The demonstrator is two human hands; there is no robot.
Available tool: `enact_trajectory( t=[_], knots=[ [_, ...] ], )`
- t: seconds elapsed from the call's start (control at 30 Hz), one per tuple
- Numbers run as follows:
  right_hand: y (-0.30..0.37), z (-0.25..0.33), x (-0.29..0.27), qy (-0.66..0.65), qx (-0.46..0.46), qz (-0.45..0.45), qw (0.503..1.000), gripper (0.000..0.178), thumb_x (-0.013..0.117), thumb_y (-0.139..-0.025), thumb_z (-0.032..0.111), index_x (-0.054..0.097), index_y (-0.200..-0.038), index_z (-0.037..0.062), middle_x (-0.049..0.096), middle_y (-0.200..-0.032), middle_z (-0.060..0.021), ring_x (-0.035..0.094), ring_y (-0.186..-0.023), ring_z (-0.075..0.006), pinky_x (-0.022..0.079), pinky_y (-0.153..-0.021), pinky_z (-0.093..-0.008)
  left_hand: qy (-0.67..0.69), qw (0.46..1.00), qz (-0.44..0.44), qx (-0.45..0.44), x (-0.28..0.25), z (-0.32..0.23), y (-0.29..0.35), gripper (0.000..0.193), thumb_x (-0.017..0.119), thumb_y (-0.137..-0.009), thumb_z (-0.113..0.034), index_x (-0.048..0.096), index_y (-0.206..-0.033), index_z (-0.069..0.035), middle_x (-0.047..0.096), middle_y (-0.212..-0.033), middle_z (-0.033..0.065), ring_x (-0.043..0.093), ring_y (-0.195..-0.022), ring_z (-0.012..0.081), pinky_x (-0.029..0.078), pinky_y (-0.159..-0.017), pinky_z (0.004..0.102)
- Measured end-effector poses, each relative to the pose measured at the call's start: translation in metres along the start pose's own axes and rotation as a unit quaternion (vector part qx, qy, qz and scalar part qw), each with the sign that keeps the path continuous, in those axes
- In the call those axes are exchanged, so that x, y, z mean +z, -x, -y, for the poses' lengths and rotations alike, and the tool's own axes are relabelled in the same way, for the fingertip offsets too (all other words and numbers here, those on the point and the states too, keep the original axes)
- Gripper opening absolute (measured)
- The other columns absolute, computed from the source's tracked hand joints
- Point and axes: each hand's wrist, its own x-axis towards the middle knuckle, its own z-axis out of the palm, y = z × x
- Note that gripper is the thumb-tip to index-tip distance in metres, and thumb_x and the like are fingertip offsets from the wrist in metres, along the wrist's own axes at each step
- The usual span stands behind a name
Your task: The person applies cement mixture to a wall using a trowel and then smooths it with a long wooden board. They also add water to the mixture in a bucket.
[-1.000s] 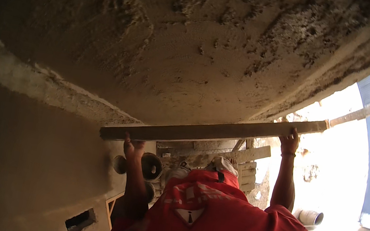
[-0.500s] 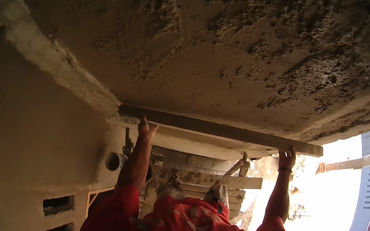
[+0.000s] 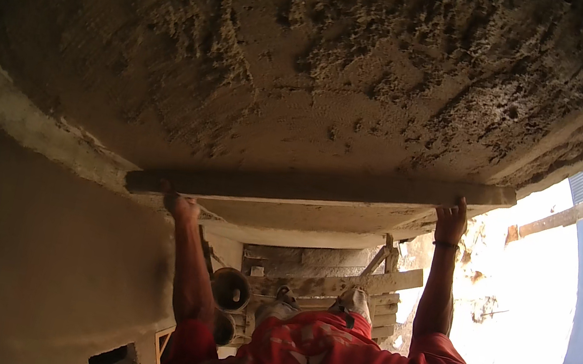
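A long, straight plasterer's straightedge spans the rough wet mortar wall, lying against its surface. It tilts, with its right end higher than its left. My left hand grips it near the left end; part of the fingers is lost in shadow. Close to the right end, my right hand holds the lower edge with its fingertips up on the board's face. Above the board the mortar is lumpy, roughest toward the upper right, while the strip below looks smoother.
A smooth wall meets the mortared one at a pale corner strip on the left. Beneath me are wooden scaffold planks, with my feet on them. A dark bucket stands beside my left arm. Bright open ground lies right.
The straightedge has gone from nearly level to tilted, its left end shifting left and its right end rising. Both hands have moved with it, the left one outward and the right one slightly upward.
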Motion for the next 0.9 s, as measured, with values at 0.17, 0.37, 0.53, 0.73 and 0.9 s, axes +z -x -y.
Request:
enact_trajectory(
  t=[0.17, 0.37, 0.53, 0.73, 0.9],
  knots=[
    [0.028, 0.027, 0.126, 0.22, -0.086, -0.028, 0.971, 0.033, 0.058, -0.087, 0.01, 0.049, -0.116, -0.0011, 0.051, -0.104, -0.0086, 0.056, -0.091, -0.0169, 0.055, -0.071, -0.0297, -0.19, 0.951, 0.073, 0.234, -0.028, -0.142, -0.055, 0.05, 0.059, -0.087, -0.038, 0.049, -0.122, -0.003, 0.057, -0.111, 0.0124, 0.058, -0.094, 0.0222, 0.051, -0.072, 0.0333],
    [0.046, 0.079, 0.199, -0.023, -0.079, -0.094, 0.992, 0.026, 0.063, -0.086, 0.024, 0.05, -0.096, 0.0044, 0.054, -0.084, -0.0071, 0.059, -0.074, -0.0184, 0.053, -0.061, -0.0314, -0.071, 0.985, 0.014, 0.157, 0.021, -0.183, -0.064, 0.046, 0.061, -0.084, -0.028, 0.051, -0.12, -0.001, 0.056, -0.114, 0.0132, 0.056, -0.101, 0.0267, 0.049, -0.081, 0.0407],
    [0.02, 0.082, 0.146, 0.082, -0.126, -0.081, 0.985, 0.026, 0.063, -0.086, 0.028, 0.047, -0.089, 0.0077, 0.054, -0.083, -0.0052, 0.061, -0.074, -0.0168, 0.054, -0.059, -0.031, -0.069, 0.995, 0.013, 0.074, 0.054, -0.144, -0.007, 0.054, 0.062, -0.084, -0.028, 0.043, -0.129, -0.004, 0.052, -0.121, 0.01, 0.055, -0.103, 0.0259, 0.051, -0.078, 0.04],
    [-0.015, 0.061, 0.054, 0.421, -0.251, -0.135, 0.861, 0.056, 0.068, -0.072, -0.005, 0.046, -0.123, 0.0022, 0.054, -0.09, -0.0094, 0.059, -0.081, -0.0191, 0.053, -0.063, -0.0279, -0.057, 0.997, -0.008, 0.046, 0.1, -0.068, 0.074, 0.056, 0.056, -0.088, -0.037, 0.038, -0.134, -0.01, 0.043, -0.132, 0.0118, 0.048, -0.115, 0.0294, 0.047, -0.089, 0.0501],
    [-0.012, 0.093, 0.114, 0.499, -0.401, -0.148, 0.754, 0.045, 0.07, -0.076, 0.006, 0.049, -0.115, 0.0015, 0.056, -0.092, -0.0071, 0.059, -0.079, -0.0186, 0.053, -0.061, -0.0293, -0.241, 0.951, 0.005, 0.192, 0.069, -0.131, 0.011, 0.059, 0.055, -0.088, -0.039, 0.039, -0.133, -0.005, 0.042, -0.133, 0.0163, 0.049, -0.114, 0.0333, 0.043, -0.095, 0.0481]
  ],
)
